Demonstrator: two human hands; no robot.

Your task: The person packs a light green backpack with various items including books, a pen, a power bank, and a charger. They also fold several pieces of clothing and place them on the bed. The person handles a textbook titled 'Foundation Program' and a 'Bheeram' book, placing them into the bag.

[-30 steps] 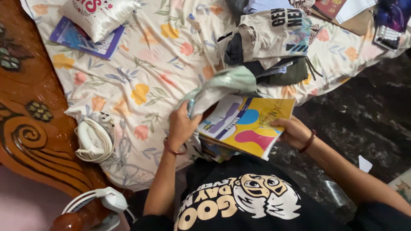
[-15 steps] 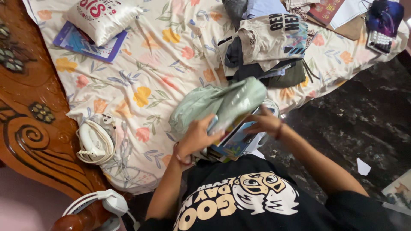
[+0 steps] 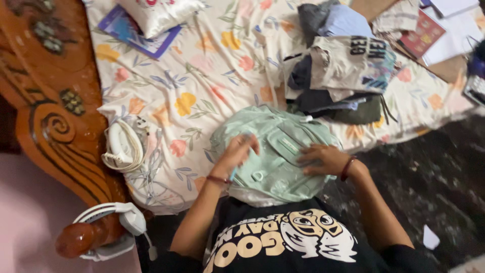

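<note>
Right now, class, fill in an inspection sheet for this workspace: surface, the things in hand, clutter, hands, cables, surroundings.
Surface: bed with floral sheet, creased.
Things in hand: pale green backpack at the bed's edge.
Clutter: clothes pile, small pillow lying on a blue book, papers at the far corner.
Hands: left hand and right hand both resting on the backpack.
Cables: white coiled cord on the sheet.
Surroundings: carved wooden bed frame, white headphones hung on its post, dark floor.

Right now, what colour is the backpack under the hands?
Pale mint green backpack, clearest in the head view; both hands rest on it.
</note>
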